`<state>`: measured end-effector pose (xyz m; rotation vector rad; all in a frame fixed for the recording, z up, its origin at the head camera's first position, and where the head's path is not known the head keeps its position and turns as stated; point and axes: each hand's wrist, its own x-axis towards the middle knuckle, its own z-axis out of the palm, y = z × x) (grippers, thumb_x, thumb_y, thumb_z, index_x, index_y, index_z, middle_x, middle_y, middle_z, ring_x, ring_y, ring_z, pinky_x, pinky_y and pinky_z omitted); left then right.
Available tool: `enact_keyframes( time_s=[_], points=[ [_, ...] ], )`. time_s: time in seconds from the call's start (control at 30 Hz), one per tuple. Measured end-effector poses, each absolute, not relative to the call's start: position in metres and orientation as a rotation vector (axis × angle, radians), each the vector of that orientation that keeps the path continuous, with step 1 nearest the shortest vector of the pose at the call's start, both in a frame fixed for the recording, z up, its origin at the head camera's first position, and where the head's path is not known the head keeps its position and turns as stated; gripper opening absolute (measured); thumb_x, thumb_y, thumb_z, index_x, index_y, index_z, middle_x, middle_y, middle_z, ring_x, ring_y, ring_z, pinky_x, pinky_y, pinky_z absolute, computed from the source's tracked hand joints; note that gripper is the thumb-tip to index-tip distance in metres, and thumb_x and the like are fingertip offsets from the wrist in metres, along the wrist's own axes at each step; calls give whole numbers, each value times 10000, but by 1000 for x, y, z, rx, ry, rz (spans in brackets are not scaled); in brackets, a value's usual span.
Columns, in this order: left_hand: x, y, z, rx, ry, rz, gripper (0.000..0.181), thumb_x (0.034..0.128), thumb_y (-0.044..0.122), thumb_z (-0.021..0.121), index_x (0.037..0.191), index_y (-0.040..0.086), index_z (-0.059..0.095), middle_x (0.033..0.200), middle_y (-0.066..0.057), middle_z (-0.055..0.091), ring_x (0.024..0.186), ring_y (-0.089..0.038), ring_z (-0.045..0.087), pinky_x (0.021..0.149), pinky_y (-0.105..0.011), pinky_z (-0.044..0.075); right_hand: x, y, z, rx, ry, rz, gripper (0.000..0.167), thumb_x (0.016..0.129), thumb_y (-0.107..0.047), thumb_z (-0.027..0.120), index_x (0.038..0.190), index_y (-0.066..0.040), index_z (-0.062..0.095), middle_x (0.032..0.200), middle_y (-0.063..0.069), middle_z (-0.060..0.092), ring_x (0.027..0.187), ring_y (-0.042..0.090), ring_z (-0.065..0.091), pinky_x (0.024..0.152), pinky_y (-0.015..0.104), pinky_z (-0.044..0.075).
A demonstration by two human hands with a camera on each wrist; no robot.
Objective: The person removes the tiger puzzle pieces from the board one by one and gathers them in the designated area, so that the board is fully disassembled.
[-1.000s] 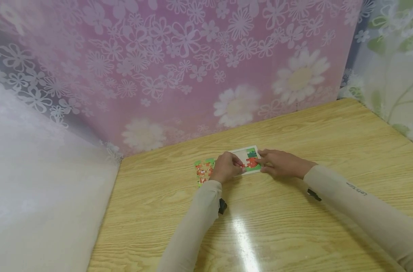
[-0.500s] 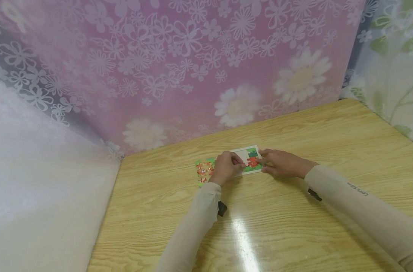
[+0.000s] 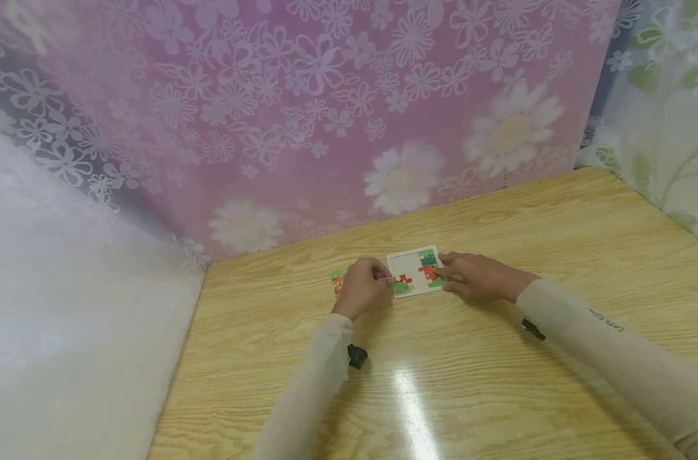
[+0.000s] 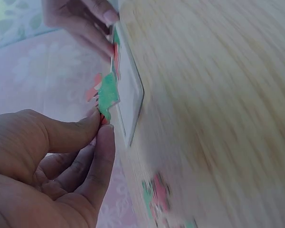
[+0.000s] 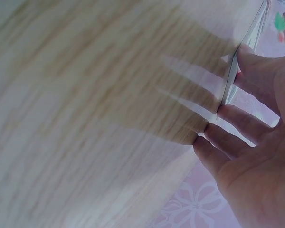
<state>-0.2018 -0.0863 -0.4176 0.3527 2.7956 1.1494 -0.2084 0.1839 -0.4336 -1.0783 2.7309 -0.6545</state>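
Note:
My left hand pinches a green and red jigsaw piece between thumb and fingertips, just beside the left edge of the puzzle tray. In the left wrist view the piece is tilted in front of the tray. The white-rimmed square tray lies flat on the table. At its right side sit a dark green piece and a red piece. My right hand holds the tray by its right edge, thumb at the near side. One finger lies over the red piece, partly hiding it.
Loose tiger-picture pieces lie left of the tray, mostly hidden behind my left hand in the head view. The wooden table ends at a pink flowered backdrop. A pale sheet borders its left side.
My left hand has moved left with its pinched piece, from over the tray to the tray's left edge, uncovering the tray's middle. My right hand stays on the right edge.

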Motion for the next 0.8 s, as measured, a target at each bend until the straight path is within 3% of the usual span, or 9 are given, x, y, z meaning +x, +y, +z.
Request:
enact_keyframes(
  time_s=[0.37,0.63,0.8],
  points=[
    [-193,-124,-419,255,2815,1069,95,918,147,774,865,84,727,817,-1,660,740,-157,604,654,-306,526,-209,185,-437,-1080,2737,-641,403,976,-116,684,1313,94,615,1466,375,403,1365,536,398,1053,654,383],
    [-189,-142,-419,210,2799,1048,79,912,120,774,860,78,732,810,-8,680,697,-166,610,598,-299,516,-210,184,-437,-1076,2736,-637,402,973,-118,688,1304,99,620,1462,378,405,1360,536,403,1053,649,386],
    [-187,-147,-418,179,2819,982,82,917,138,773,861,87,742,802,-2,675,706,-154,610,642,-319,530,-212,185,-440,-1093,2742,-622,403,978,-129,685,1305,97,621,1460,376,412,1359,528,412,1054,636,395]
  ],
)
